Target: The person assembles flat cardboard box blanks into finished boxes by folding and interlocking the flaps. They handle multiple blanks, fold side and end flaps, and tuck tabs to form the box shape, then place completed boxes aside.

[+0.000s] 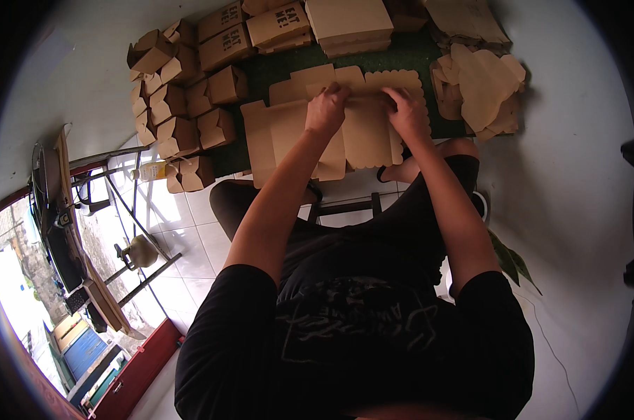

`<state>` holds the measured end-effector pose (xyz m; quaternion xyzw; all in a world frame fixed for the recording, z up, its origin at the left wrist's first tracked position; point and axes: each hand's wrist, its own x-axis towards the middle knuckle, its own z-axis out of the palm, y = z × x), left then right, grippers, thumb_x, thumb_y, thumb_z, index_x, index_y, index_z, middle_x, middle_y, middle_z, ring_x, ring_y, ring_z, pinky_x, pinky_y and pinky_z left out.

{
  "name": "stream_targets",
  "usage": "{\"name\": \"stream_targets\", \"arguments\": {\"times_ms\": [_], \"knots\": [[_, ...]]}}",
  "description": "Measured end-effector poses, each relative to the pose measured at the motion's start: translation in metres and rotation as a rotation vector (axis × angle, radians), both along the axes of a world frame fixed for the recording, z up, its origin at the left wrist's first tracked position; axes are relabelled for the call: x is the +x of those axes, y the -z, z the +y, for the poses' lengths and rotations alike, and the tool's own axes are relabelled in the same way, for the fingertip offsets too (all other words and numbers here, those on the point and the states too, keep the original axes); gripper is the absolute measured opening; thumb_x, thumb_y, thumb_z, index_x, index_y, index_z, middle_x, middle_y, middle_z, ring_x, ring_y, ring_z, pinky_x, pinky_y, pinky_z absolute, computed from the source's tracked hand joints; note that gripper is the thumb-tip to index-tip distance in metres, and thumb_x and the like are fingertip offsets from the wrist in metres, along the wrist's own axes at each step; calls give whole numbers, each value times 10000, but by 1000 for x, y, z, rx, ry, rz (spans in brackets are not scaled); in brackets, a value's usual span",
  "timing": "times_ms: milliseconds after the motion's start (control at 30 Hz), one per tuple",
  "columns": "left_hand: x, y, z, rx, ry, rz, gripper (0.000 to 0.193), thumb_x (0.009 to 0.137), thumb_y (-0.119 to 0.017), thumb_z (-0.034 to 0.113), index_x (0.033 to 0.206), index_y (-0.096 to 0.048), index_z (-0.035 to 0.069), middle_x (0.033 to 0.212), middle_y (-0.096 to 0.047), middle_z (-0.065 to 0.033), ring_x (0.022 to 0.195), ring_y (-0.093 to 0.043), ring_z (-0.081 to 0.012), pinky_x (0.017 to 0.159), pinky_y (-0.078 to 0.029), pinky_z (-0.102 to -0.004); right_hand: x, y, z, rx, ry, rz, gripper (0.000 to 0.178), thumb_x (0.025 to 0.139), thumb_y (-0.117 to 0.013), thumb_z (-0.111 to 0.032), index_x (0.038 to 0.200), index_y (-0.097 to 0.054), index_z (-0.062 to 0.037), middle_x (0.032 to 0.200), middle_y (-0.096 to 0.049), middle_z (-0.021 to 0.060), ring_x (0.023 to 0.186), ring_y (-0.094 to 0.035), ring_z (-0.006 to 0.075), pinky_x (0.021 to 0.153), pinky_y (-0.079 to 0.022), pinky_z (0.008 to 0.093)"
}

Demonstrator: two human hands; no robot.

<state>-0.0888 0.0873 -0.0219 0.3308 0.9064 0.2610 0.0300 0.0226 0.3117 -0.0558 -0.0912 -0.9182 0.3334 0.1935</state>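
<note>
A brown cardboard box blank (pixel 290 131) with scalloped edges lies unfolded in front of me on a green table cover (pixel 226 158). My left hand (pixel 327 109) is closed at a crease near the middle of the blank, fingertips curled on the board. To its right, my right hand (pixel 407 116) bends its fingers and thumb round the same crease near the scalloped side. Part of the board between the two hands appears raised along that line. My fingertips partly hide where they grip.
Several small folded boxes (pixel 177 136) crowd the left of the table. Larger boxes (pixel 280 25) and a stack of flat cardboard (pixel 350 21) line the far side. Loose scalloped blanks (pixel 490 87) are heaped at the right. A bottle (pixel 152 171) is near the left corner.
</note>
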Motion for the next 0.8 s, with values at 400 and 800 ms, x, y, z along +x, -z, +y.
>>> {"name": "stream_targets", "arguments": {"times_ms": [400,800], "knots": [[17,10,-8,62,137,123,264,929,-664,9,1140,-801,89,1229,-756,-102,1237,-708,-364,968,-669,-477,9,-2,-17,358,-278,-221,442,996,-597,-12,1397,-778,-58,1509,-667,146,1425,-611,372,1170,-544,500],[54,9,-3,-223,108,147,626,984,-668,77,1599,-564,26,1554,-623,-164,1537,-548,-364,1371,-340,-589,12,-19,-46,560,-178,-273,389,1055,-650,-177,1405,-765,-53,1447,-692,109,1408,-610,332,1266,-450,578]]}}
